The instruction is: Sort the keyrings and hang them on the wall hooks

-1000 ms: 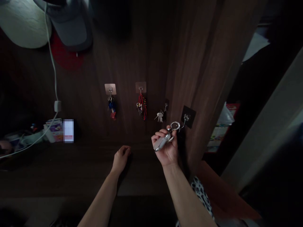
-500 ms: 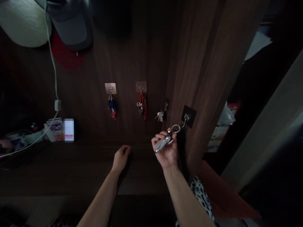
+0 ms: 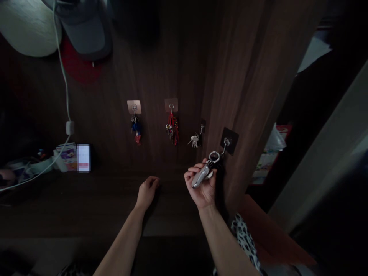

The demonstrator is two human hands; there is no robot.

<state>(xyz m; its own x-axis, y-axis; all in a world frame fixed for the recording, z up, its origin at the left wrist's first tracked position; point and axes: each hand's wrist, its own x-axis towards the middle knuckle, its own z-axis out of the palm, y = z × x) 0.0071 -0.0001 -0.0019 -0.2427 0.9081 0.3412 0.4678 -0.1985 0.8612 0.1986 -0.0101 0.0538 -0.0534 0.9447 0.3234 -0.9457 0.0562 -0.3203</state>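
Right hand [image 3: 202, 186] closed around a silver key fob [image 3: 201, 175], which it holds firmly; the metal key ring [image 3: 214, 156] projects beyond the fingers, free of the grip, just beside the black adhesive wall hook [image 3: 227, 142]. Left hand [image 3: 148, 192], loosely curled and empty, lies well left of that hook, against the dark wood panel [image 3: 184, 76].

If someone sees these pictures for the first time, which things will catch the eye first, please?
The shiny silver key fob in the right hand stands out first, right of centre, with its metal ring just below a hook on a black square plate. To the left, three bunches of keys hang in a row on the dark wood panel; the bunch with red cords is the most colourful.
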